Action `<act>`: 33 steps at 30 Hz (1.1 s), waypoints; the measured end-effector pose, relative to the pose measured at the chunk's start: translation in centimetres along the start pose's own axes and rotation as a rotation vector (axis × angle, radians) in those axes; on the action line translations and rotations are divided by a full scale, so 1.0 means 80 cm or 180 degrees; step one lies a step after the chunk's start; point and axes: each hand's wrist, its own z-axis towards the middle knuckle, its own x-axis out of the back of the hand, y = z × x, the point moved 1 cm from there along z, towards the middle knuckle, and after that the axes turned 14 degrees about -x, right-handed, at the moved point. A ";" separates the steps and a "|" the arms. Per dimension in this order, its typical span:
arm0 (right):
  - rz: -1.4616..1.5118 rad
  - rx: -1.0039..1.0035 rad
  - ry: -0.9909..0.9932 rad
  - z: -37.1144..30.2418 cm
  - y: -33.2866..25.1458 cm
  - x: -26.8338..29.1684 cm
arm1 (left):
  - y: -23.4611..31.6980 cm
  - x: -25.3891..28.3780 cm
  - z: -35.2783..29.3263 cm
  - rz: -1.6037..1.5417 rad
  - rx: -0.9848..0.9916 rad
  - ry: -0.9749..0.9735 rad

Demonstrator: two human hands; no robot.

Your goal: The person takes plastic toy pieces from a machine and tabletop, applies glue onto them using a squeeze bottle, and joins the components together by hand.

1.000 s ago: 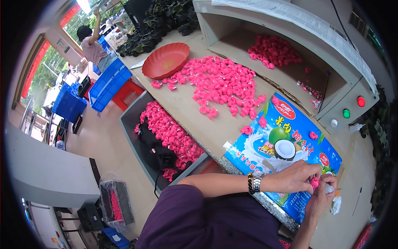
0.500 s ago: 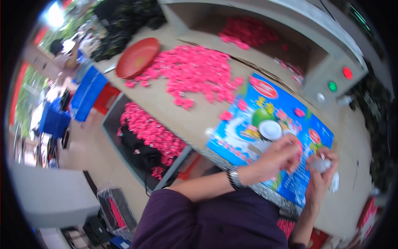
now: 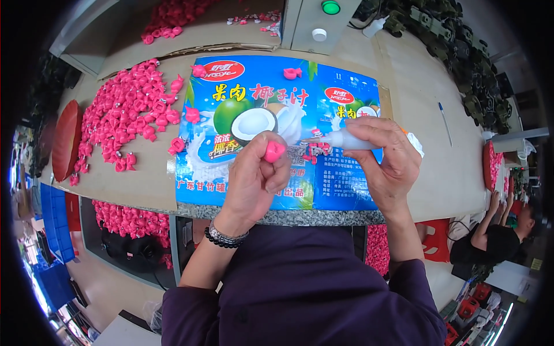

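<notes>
My left hand pinches a small rounded pink plastic piece between thumb and fingers. My right hand grips a small translucent squeeze bottle, tilted on its side with its thin tip pointing left, apart from the pink piece. Both hands are above a blue printed cardboard sheet. Under the bottle's tip lies a little cluster of tiny pink and white parts. A few more pink pieces rest on the sheet, one of them near its far edge.
A large pile of pink pieces spreads across the table at left, beside a red bowl. An open grey cabinet with a green button stands at the back. A pen lies at right. Below, a bin holds more pink pieces.
The view has swung to the right and steadied. The bottle in my right hand now lies tilted with its tip toward my left hand, which still holds a pink piece.
</notes>
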 end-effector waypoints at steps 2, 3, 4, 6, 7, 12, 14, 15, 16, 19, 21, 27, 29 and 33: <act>-0.0038 0.0041 -0.0049 0.000 -0.002 -0.001 | -0.001 -0.004 -0.002 0.0120 0.0015 0.0070; -0.0068 0.0101 -0.0096 0.000 -0.002 -0.002 | -0.002 -0.004 -0.002 0.0123 0.0036 0.0065; -0.0071 0.0084 -0.0085 0.000 -0.001 -0.002 | -0.002 -0.003 -0.003 0.0123 0.0092 0.0057; -0.0109 0.0288 -0.0154 -0.001 0.002 -0.004 | -0.003 -0.002 -0.003 0.0126 0.0169 0.0036; -0.0120 0.0270 -0.0139 -0.001 0.002 -0.004 | -0.003 -0.001 -0.003 0.0157 0.0186 0.0004; -0.0125 0.0378 -0.0311 0.000 0.002 -0.004 | 0.000 -0.001 -0.004 0.0227 0.0308 0.0006; -0.0120 0.0367 -0.0308 -0.001 0.001 -0.004 | 0.000 0.000 -0.003 0.0050 0.0406 -0.0110; -0.0106 0.0364 -0.0317 -0.002 0.000 -0.005 | 0.000 0.000 -0.003 0.0052 0.0411 -0.0115; -0.0108 0.0361 -0.0311 -0.002 0.000 -0.006 | 0.000 -0.001 -0.003 0.0014 0.0459 -0.0080; -0.0078 0.0347 -0.0324 -0.003 0.002 -0.009 | 0.000 0.000 -0.004 0.0007 0.0538 -0.0077; -0.0024 0.0382 -0.0328 -0.003 0.002 -0.010 | 0.001 0.000 -0.004 0.0037 0.0565 -0.0107; -0.0026 0.0326 -0.0364 -0.005 0.002 -0.007 | 0.002 -0.001 -0.003 0.0108 0.0624 -0.0195; -0.0031 0.0335 -0.0387 -0.006 0.003 -0.007 | 0.003 -0.001 -0.004 0.0127 0.0520 -0.0214; -0.0179 0.0345 -0.0325 -0.002 -0.005 -0.001 | 0.004 0.001 -0.003 0.0275 0.0369 -0.0234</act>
